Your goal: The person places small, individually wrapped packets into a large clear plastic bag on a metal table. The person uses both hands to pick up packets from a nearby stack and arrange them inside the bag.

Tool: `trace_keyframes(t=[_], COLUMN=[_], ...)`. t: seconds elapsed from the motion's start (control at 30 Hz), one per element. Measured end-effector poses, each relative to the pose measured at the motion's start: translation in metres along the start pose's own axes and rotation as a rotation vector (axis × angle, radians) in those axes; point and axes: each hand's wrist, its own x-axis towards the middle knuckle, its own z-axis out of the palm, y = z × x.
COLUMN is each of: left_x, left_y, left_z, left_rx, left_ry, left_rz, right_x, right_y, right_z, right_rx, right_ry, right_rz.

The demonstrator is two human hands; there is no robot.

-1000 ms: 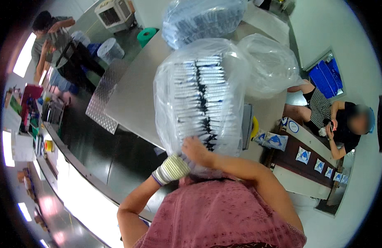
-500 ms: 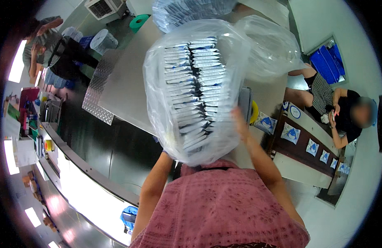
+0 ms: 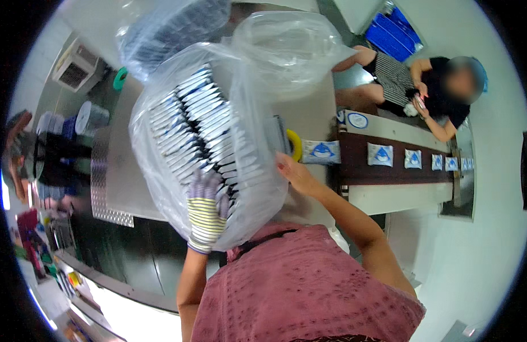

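A large clear plastic bag (image 3: 258, 194) stands in front of me, its mouth spread wide. Inside it, two rows of blue-and-white packets (image 3: 203, 125) are stacked on edge. My left hand (image 3: 206, 214), in a striped knitted glove, reaches into the bag with fingers stretched over the near packets; its fingertips are slightly blurred. Bare, my right hand (image 3: 298, 174) lies against the bag's right side, fingers extended and not wrapped round anything visible. A yellow tape roll (image 3: 295, 146) and a loose packet (image 3: 321, 152) lie just beyond it.
A dark conveyor belt (image 3: 357, 171) carries spaced packets from the right toward the metal table (image 3: 126, 188). Another bag of packets (image 3: 172, 40) and an empty-looking clear bag (image 3: 289, 48) lie farther back. One person (image 3: 463, 85) sits beyond the belt; another (image 3: 24, 154) stands at far left.
My view has turned, so the bag sits farther left. My left hand, earlier hidden by the bag, now rests on the packets inside. My right hand stays beside the bag.
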Motion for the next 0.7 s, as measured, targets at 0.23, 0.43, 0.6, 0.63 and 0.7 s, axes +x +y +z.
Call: trace_keyframes(t=[0.23, 0.43, 0.6, 0.63, 0.7], left_x=[-0.018, -0.018, -0.020, -0.022, -0.024], left_y=[0.018, 0.012, 0.014, 0.015, 0.015], left_z=[0.053, 0.059, 0.063, 0.062, 0.059], left_rx=[-0.090, -0.049, -0.040, -0.021, 0.008], left_ry=[-0.289, -0.322, -0.303, -0.305, -0.305], left_rz=[0.022, 0.002, -0.016, -0.041, -0.075], right_x=[-0.054, -0.106, -0.096, -0.077, -0.048], right_y=[0.031, 0.096, 0.137, 0.121, 0.083], right_z=[-0.179, -0.334, -0.367, -0.356, -0.339], right_rx=[-0.836, -1.589, -1.544, -1.603, -1.720], right_ry=[0.226, 0.263, 0.065, -0.072, -0.332], right_rz=[-0.014, 0.391, 0.502, 0.524, 0.572])
